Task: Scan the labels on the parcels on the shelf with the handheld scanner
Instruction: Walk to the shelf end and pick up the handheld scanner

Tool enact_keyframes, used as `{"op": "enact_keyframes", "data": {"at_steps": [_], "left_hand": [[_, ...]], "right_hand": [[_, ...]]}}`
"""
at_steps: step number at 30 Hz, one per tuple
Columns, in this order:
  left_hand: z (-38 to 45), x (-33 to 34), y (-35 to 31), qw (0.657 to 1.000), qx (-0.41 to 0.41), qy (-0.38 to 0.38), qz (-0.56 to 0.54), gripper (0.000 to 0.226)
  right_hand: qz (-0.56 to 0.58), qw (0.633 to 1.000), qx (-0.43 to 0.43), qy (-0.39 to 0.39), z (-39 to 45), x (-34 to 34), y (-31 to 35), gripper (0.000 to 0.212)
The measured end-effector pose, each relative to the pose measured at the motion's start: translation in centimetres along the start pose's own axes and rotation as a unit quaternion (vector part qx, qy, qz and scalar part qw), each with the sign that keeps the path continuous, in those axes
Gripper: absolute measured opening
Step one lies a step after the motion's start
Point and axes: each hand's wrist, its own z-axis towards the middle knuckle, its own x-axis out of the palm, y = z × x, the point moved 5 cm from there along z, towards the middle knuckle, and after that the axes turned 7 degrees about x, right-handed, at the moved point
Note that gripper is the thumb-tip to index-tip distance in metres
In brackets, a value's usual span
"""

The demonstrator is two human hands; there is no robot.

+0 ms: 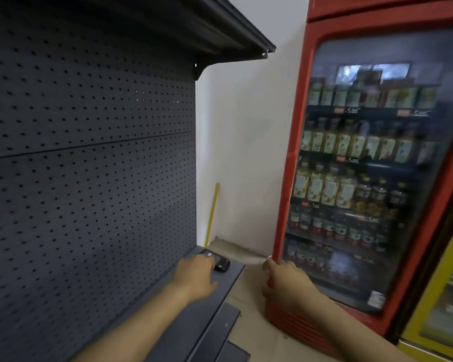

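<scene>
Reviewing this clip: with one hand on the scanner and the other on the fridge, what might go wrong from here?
The scanner lies near the far end of the dark shelf; the left hand only rests over it, so a loose pickup might knock it off. The right hand braces on the red fridge edge, and its fingers could get pinched. No parcels are in view to scan.

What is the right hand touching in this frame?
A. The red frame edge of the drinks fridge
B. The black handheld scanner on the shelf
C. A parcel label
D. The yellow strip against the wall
A: the right hand grips the fridge's red frame, while the left hand reaches the scanner.
</scene>
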Motion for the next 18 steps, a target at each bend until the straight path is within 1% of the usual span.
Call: {"op": "enact_keyframes", "data": {"at_steps": [4, 9, 12, 15, 18], "left_hand": [[6.9, -0.1, 2.3, 1.000, -0.016, 0.000, -0.009, 0.044], [12.3, 2.2, 4.7, 0.998, -0.059, 0.021, -0.034, 0.043], [15.0, 4.2, 6.4, 0.993, -0.106, 0.033, -0.040, 0.045], [17.4, 6.1, 7.5, 0.984, -0.162, 0.037, -0.062, 0.036], [19.6, 7.9, 8.4, 0.971, -0.219, 0.018, -0.099, 0.031]], "right_hand": [[-0.002, 1.000, -0.023, 0.015, 7.8, 0.8, 0.1, 0.052], [0.000, 0.997, -0.062, 0.038, 16.1, 3.0, -0.4, 0.055], [0.006, 0.994, -0.087, 0.066, 20.9, 5.3, -1.0, 0.054], [0.007, 0.988, -0.114, 0.107, 25.4, 7.8, -1.5, 0.054], [0.010, 0.980, -0.140, 0.144, 29.2, 10.0, -1.8, 0.051]]}}
